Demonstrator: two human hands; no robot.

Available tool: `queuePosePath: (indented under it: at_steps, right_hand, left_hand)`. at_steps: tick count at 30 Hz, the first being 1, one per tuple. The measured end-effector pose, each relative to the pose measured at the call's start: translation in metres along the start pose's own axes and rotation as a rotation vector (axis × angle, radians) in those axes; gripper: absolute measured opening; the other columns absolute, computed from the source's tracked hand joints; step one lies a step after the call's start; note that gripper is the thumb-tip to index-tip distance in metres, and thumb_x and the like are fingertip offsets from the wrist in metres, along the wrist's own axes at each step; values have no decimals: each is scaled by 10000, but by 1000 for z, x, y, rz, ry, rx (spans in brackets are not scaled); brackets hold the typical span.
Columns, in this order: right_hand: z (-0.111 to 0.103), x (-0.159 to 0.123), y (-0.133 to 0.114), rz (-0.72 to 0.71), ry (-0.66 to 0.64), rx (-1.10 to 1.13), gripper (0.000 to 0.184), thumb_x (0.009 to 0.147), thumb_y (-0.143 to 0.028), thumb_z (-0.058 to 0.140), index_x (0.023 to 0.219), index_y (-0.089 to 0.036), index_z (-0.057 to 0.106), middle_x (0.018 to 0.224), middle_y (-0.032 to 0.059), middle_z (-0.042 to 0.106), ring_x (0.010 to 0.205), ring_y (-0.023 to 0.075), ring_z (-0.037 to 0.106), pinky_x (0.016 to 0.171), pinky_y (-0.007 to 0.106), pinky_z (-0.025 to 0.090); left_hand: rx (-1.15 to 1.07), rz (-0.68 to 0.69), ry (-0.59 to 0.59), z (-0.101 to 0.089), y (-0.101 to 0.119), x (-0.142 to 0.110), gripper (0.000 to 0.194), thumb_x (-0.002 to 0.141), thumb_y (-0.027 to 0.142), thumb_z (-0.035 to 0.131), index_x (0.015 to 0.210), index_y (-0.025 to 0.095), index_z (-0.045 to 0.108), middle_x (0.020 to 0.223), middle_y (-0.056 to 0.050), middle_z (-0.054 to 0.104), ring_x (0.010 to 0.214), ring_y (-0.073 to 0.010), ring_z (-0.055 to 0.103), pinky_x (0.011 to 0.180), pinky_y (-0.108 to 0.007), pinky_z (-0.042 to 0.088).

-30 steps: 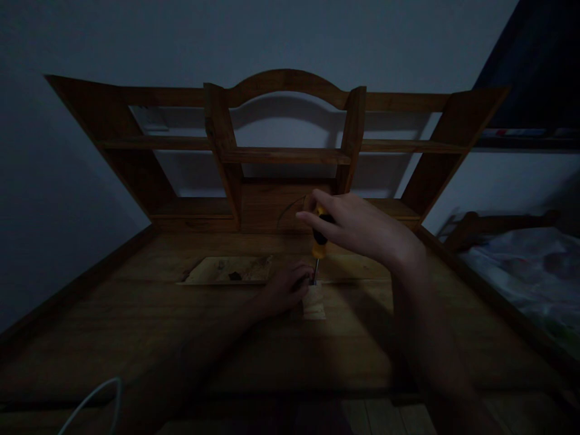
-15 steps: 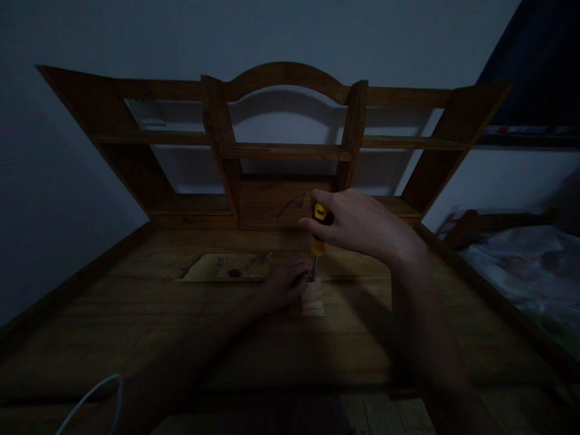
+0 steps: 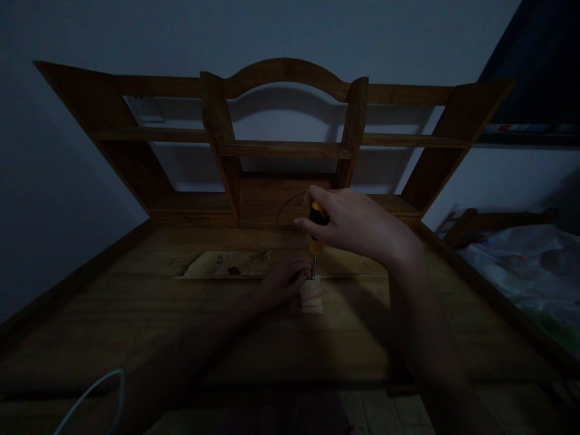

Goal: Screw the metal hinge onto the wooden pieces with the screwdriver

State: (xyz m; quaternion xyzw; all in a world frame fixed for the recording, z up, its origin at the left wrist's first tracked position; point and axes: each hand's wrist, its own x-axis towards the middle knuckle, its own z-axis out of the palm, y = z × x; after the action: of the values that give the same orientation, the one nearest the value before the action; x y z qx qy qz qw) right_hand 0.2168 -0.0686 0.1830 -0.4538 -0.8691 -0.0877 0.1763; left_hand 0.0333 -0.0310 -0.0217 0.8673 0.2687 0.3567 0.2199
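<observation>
My right hand [image 3: 357,225] is closed round the black and yellow handle of a screwdriver [image 3: 316,234], which stands upright with its tip on a small pale wooden block [image 3: 312,296]. My left hand [image 3: 283,283] rests on the wooden desk [image 3: 226,326] beside the block, its fingers curled at the screwdriver's tip. What those fingers pinch, if anything, is too dark to make out.
A wooden hutch [image 3: 281,139] with shelves rises at the back of the desk. A shallow pale recess [image 3: 229,264] lies in the desk to the left of my hands. A white cable [image 3: 90,396] loops at the bottom left. A bed with bedding [image 3: 530,266] stands at the right.
My right hand has turned slightly on the screwdriver handle. The view has shifted a little; both hands stay at the block.
</observation>
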Motion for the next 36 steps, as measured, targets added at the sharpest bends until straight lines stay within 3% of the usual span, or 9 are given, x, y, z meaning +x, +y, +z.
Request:
queuePosePath:
  at_steps: [4,7,13,20,28,33,36]
  right_hand:
    - [-1,1,3,-54,-19,66,185,911,-319,536,1044,-190,534,1096,95,652,932,229,611,767,321,404]
    - [-1,2,3,-121,-63,127,144,931,-250,502,1063,-206,535,1067,69,669,959,217,616,799,311,415]
    - [2,4,4,-6,-31,47,262,977,-410,479,1093,-185,544,917,86,674,866,245,635,730,326,411]
    - [0,5,7,-111,-31,111,200,934,-286,517,1093,-175,567,1100,102,660,1007,236,614,834,319,423]
    - [-1,4,6,4,-21,2,318,955,-469,515,1067,-180,592,892,78,680,806,236,628,692,321,395]
    - [-2,4,10,-53,-55,98,240,910,-312,536,1116,-191,563,1044,80,676,936,232,619,767,313,415]
    - [0,4,9,-66,-67,120,238,950,-336,499,1132,-197,563,1001,73,679,921,224,621,767,309,412]
  left_hand:
    - [-9,-8,7,0,1,0,190,960,179,431,921,181,617,967,-56,668,943,-182,621,879,-326,491]
    - [-14,-1,45,-2,4,1,198,948,178,444,914,180,639,947,-56,680,926,-181,632,869,-327,500]
    - [-65,-12,88,-8,9,-2,226,955,212,481,928,182,703,1059,-67,716,999,-194,666,903,-335,518]
    - [24,-8,139,-13,7,-6,310,993,284,455,940,207,750,1124,-61,728,1057,-221,667,936,-375,508]
    - [50,21,138,-14,15,-3,290,987,290,472,955,206,747,1108,-60,735,1001,-214,680,885,-354,528]
    - [56,14,118,-13,15,-2,319,988,305,449,942,203,748,1072,-59,745,961,-206,689,871,-349,537]
    - [75,-10,138,-13,14,-2,324,989,321,455,930,206,751,1102,-56,743,988,-210,687,878,-349,539]
